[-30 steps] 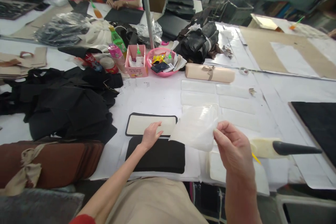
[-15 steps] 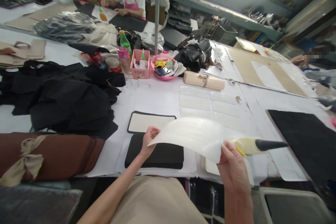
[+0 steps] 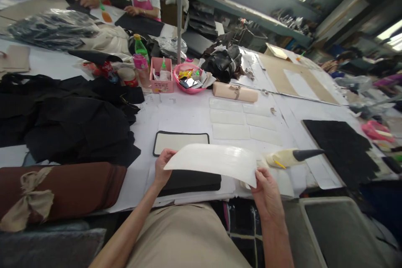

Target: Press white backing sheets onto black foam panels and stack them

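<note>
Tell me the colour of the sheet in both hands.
The sheet is milky white, best seen in the head view.

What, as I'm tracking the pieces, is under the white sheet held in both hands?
Under the white sheet, held by the left hand and right hand, the near part of a black stack shows. Its far part is covered and cannot be seen.

Our left forearm (image 3: pixel 133 228) slants inward, our right forearm (image 3: pixel 275 236) rises steeply; our left hand (image 3: pixel 163 168) and right hand (image 3: pixel 266 190) stay well apart, both pinching, though the left grip looks partly hidden.
</note>
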### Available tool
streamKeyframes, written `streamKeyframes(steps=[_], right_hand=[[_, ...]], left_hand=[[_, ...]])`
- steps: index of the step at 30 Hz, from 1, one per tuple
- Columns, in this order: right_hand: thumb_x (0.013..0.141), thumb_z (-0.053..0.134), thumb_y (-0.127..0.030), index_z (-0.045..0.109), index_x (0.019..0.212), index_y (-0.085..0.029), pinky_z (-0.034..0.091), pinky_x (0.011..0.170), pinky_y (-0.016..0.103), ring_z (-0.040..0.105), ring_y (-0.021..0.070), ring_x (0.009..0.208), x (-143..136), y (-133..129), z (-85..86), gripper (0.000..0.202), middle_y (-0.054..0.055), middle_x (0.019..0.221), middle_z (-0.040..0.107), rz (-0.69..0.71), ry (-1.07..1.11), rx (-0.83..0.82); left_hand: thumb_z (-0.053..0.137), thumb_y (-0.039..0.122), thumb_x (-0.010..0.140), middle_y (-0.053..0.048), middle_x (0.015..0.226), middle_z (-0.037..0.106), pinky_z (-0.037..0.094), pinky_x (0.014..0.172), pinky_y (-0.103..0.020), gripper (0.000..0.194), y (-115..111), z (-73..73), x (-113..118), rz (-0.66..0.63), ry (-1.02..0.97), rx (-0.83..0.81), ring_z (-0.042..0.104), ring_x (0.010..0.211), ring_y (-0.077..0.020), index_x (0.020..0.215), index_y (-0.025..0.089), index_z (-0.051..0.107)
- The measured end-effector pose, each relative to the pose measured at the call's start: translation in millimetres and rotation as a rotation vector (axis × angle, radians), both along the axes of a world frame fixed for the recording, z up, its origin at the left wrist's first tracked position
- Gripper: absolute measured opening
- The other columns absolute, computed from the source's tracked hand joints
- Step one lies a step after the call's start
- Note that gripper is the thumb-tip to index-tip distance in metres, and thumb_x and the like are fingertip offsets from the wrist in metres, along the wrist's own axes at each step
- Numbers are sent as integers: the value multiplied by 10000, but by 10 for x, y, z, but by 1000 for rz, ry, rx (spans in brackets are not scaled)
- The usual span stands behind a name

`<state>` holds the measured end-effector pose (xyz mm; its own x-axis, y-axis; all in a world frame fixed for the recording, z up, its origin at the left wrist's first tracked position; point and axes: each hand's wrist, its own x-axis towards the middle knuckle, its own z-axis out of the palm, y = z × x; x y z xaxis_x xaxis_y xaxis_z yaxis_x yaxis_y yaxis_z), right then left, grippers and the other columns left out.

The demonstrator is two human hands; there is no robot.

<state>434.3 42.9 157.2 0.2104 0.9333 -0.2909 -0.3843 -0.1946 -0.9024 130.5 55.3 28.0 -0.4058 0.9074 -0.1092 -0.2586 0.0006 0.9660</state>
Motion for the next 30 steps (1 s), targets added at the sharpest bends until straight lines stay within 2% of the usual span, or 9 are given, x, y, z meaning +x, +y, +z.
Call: streamKeyframes(steps=[3,7,12,15,18,22,25,28,30], right_hand=[[675,821,-266,659,920,-239,545,657,217,658,117,745,-100,-21,-69,294,-23,879,715,-112,22,48],[701,793,-322,698,914,-198,561,746,291,676,154,806,-234,-11,-198,264,25,916,727,-209,4,78],[666,814,-315,702,912,-201,553,780,319,676,154,809,-342,19,-337,294,22,893,728,-234,-28,120],[638,833,-290,694,874,-183,547,762,308,666,150,790,-376,50,-383,294,17,858,717,-280,-111,140],[666,816,-312,678,846,-168,531,685,279,645,133,699,-378,78,-414,269,1,781,691,-302,-240,144],[735,763,-365,661,842,-169,470,593,236,595,118,645,-326,104,-447,246,-17,714,644,-265,-516,179],[758,734,-402,668,823,-169,448,607,230,560,112,659,-291,142,-496,251,-16,745,634,-140,-681,168],[767,711,-441,671,813,-165,446,633,245,555,122,655,-292,208,-596,283,-6,733,645,37,-718,105],[759,702,-466,667,806,-161,449,642,256,562,134,654,-295,261,-689,311,5,722,652,84,-693,59]], left_hand=[[754,425,666,-54,842,718,543,698,-305,335,-90,39,-148,-52,102,-52,676,766,-199,850,188,607],[738,463,685,-73,910,728,550,757,-322,344,-209,14,-343,-122,196,-63,685,833,-220,859,189,624],[743,443,692,-61,908,723,536,775,-308,322,-295,-20,-485,-161,274,-72,677,831,-211,874,194,650],[730,457,700,-51,873,721,536,751,-305,315,-307,67,-537,-179,271,-85,672,801,-206,859,198,649],[757,452,668,-36,810,711,535,728,-301,318,-310,186,-595,-191,299,-102,666,764,-202,824,198,648],[744,459,693,-27,721,693,536,686,-312,318,-340,247,-681,-252,278,-136,654,683,-194,830,190,644],[727,478,711,-19,654,666,523,631,-297,317,-391,249,-727,-289,271,-170,621,613,-174,810,188,647],[732,504,691,-10,604,637,497,582,-282,327,-464,251,-759,-281,273,-228,584,570,-161,732,197,626],[729,518,691,-5,581,618,476,563,-274,342,-525,235,-785,-295,257,-271,561,555,-154,710,198,609]])
